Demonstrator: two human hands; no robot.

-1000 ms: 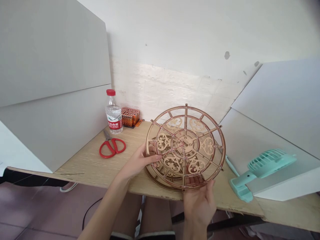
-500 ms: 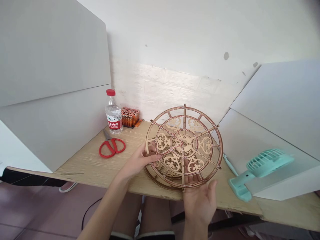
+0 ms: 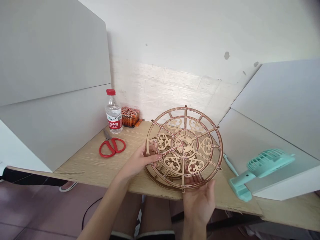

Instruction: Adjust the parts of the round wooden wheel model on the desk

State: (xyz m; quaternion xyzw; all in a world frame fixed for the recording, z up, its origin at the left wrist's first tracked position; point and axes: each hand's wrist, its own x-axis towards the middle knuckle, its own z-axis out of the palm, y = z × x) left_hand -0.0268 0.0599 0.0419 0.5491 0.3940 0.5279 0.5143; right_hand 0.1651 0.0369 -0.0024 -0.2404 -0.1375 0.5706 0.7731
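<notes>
A gold-brown openwork wheel (image 3: pixel 189 144) with spokes, scrollwork and small tabs on its rim is tilted up between my hands. My left hand (image 3: pixel 141 160) grips its left side, the thumb in front and the fingers behind. Palm up, my right hand (image 3: pixel 198 201) supports the bottom rim; its fingers reach behind the wheel and the thumb stands near the outer rim. Below and behind it, a second similar ring (image 3: pixel 160 184) shows partly at the lower left, mostly hidden; whether the two touch, I cannot tell.
Red-handled scissors (image 3: pixel 107 149), a water bottle (image 3: pixel 114 115) and a block of orange batteries (image 3: pixel 130 116) are at the left on the wooden table (image 3: pixel 87 163). To the right stands a turquoise handheld fan (image 3: pixel 257 171). White panels (image 3: pixel 75 123) flank both sides.
The wheel is almost still, shifted very slightly. My right thumb has moved a little left, closer to the rim; my left hand keeps its grip.
</notes>
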